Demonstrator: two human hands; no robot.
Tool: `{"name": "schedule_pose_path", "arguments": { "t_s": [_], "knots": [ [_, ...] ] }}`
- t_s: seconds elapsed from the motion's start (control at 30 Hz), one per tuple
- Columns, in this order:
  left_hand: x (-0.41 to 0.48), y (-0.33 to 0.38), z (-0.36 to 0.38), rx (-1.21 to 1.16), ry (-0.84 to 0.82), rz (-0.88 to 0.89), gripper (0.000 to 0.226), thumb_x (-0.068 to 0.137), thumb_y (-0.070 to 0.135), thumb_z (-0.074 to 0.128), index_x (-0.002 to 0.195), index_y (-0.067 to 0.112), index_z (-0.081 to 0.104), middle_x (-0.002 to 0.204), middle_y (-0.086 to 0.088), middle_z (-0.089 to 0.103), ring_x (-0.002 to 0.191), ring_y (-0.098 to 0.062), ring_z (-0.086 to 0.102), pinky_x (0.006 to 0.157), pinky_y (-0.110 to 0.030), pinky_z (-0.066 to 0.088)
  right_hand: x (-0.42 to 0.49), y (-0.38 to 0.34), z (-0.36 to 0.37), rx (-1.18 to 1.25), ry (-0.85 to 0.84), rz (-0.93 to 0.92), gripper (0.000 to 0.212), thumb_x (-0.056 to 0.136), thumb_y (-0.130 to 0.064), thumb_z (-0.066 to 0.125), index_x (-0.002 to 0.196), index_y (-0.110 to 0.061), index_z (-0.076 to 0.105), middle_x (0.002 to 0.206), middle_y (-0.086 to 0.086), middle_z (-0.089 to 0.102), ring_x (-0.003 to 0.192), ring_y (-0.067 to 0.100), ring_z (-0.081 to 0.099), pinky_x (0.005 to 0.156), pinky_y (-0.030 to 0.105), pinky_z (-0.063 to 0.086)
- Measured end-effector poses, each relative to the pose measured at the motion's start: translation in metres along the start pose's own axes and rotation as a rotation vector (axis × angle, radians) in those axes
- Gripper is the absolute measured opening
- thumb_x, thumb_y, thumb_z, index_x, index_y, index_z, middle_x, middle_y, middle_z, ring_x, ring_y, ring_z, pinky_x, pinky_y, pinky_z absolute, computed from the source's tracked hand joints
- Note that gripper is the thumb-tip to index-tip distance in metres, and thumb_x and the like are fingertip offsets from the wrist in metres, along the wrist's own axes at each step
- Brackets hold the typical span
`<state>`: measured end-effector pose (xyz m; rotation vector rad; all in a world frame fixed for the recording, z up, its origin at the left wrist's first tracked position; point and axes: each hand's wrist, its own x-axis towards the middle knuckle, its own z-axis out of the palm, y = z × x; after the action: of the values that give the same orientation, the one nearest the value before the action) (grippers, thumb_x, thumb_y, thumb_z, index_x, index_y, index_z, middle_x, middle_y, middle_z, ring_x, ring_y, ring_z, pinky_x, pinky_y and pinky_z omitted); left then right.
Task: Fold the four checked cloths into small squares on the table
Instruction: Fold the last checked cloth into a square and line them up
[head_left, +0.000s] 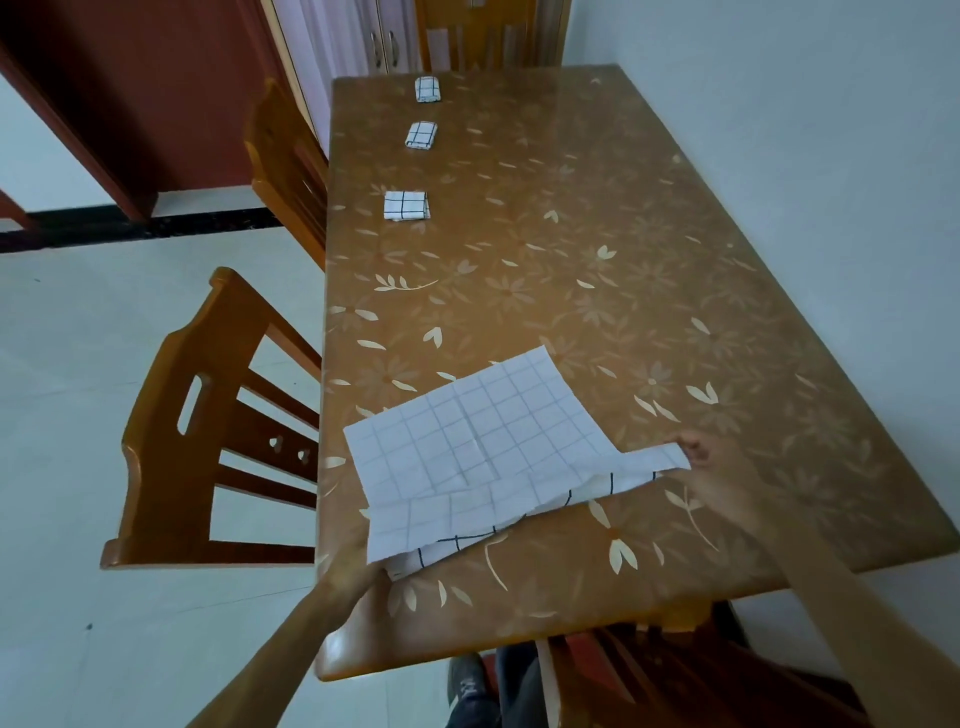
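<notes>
A large white checked cloth (478, 436) lies spread on the near part of the brown flowered table (597, 260), its near edge lifted and turned over. My left hand (358, 561) holds the near left corner, mostly hidden under the cloth. My right hand (698, 457) pinches the near right corner just above the table. Three folded checked squares lie in a row along the table's left side: one (406, 206) in the middle, one (421, 135) farther back, one (427, 89) near the far edge.
A wooden chair (208, 431) stands at the table's left side, another (288, 166) behind it, and a third (488, 36) at the far end. A chair back (675, 675) is below the near edge. A white wall runs along the right.
</notes>
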<state>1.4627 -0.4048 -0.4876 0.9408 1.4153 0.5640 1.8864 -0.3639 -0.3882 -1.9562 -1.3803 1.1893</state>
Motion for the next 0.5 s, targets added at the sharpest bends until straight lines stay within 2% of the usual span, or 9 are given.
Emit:
{"name": "schedule_pose_path", "arguments": {
  "t_s": [0.07,0.1,0.2,0.3,0.43,0.5],
  "knots": [
    [0.001,0.006,0.002,-0.003,-0.015,0.005,0.049,0.081,0.053,0.070,0.121,0.025,0.067,0.118,0.005,0.071,0.114,-0.017,0.063,0.099,-0.046,0.053,0.004,-0.005,0.007,0.011,0.081,-0.047,0.021,0.090,0.006,0.060,0.097,-0.011,0.068,0.079,-0.006,0.068,0.071,-0.002,0.066,0.059,0.010,0.047],
    [0.001,0.009,0.003,-0.009,-0.015,0.000,0.043,0.083,0.050,0.072,0.119,0.027,0.067,0.116,0.007,0.071,0.113,-0.017,0.063,0.098,-0.045,0.053,0.007,-0.006,0.013,-0.007,0.113,-0.061,0.017,0.092,-0.002,0.060,0.096,-0.017,0.068,0.082,-0.006,0.069,0.076,0.004,0.067,0.064,0.017,0.048],
    [0.006,0.005,0.001,-0.006,0.048,-0.024,0.026,0.089,0.036,0.069,0.115,0.030,0.067,0.114,0.009,0.071,0.114,-0.017,0.062,0.099,-0.045,0.053,0.015,-0.011,0.030,0.006,0.114,-0.080,0.008,0.096,-0.017,0.058,0.096,-0.021,0.065,0.073,-0.015,0.067,0.074,-0.002,0.063,0.068,0.028,0.044],
    [0.006,0.000,-0.002,0.049,0.070,-0.036,0.035,0.090,0.049,0.066,0.121,0.032,0.065,0.122,0.009,0.067,0.117,-0.015,0.060,0.099,-0.042,0.053,0.022,-0.013,0.044,0.002,0.051,-0.065,0.005,0.093,-0.031,0.064,0.095,-0.026,0.062,0.082,-0.002,0.070,0.084,0.009,0.067,0.074,0.037,0.051],
    [0.007,0.003,-0.004,0.108,0.031,-0.030,0.052,0.077,0.059,0.069,0.119,0.029,0.068,0.116,0.011,0.070,0.111,-0.012,0.063,0.090,-0.032,0.055,0.024,-0.005,0.046,0.054,-0.084,0.028,0.024,0.087,-0.014,0.073,0.099,-0.033,0.064,0.096,-0.013,0.070,0.092,0.006,0.067,0.082,0.026,0.052],
    [0.009,0.006,-0.002,0.085,0.022,-0.025,0.048,0.078,0.052,0.069,0.118,0.026,0.068,0.116,0.009,0.071,0.112,-0.014,0.063,0.090,-0.033,0.055,0.024,-0.002,0.043,0.006,-0.095,0.047,0.025,0.089,-0.006,0.069,0.091,-0.031,0.065,0.090,-0.013,0.068,0.092,0.013,0.066,0.081,0.026,0.051]
  ]
}}
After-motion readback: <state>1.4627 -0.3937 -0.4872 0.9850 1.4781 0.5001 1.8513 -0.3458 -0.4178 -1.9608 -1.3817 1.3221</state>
